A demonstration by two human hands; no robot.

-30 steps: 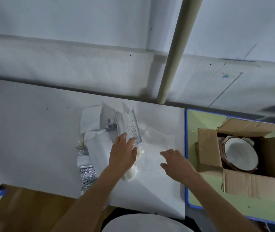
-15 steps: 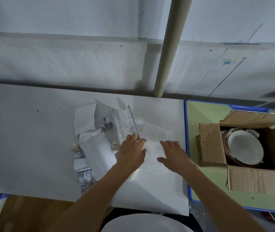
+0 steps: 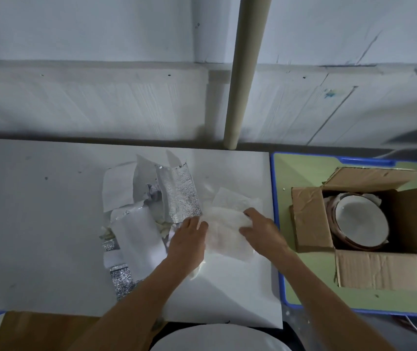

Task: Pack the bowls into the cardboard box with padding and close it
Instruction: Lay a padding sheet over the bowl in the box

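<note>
An open cardboard box (image 3: 308,219) stands on the green table at the right, flaps spread outward. Inside it lies a bowl (image 3: 360,224) with a white inside and a brown rim. On the white board a thin white padding sheet (image 3: 223,231) lies flat. My left hand (image 3: 188,239) presses on its left edge and my right hand (image 3: 261,230) grips its right edge. A pile of silver foil and white padding scraps (image 3: 151,206) lies just left of my left hand.
The white board (image 3: 37,224) covers the near work area and ends beside the blue-edged green table (image 3: 303,295). A beige pole (image 3: 242,72) rises at the board's back edge in front of a white wall. A wooden surface (image 3: 37,330) shows below the board.
Both hands have come together onto the white padding sheet; my left hand left the foil strip and moved right, my right hand closed on the sheet's right edge.
</note>
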